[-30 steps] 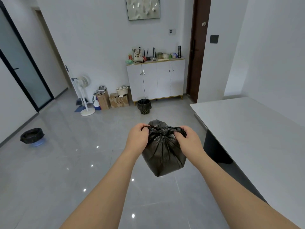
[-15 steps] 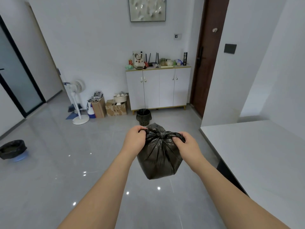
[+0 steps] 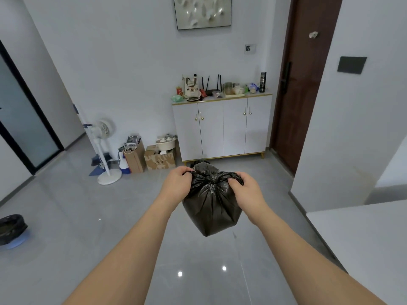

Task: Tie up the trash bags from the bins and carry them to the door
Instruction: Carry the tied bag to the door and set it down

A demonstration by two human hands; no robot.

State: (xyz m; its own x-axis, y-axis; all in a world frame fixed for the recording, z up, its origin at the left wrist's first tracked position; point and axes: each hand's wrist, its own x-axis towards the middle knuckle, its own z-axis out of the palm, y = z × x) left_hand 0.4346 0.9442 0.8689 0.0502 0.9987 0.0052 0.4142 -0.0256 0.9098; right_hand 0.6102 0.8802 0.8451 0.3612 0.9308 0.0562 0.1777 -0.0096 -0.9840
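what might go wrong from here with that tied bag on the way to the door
1. The black trash bag hangs in the air only from the gathered plastic at its knot, pinched by the left hand and right hand; the knot may slip or the plastic tear.
2. The white cabinet stands beside the brown door, so a swinging bag could bump it.
3. The glossy floor might be slippery.

Two bare forearms, apparently sleeveless, left hand (image 3: 176, 187) ringless.
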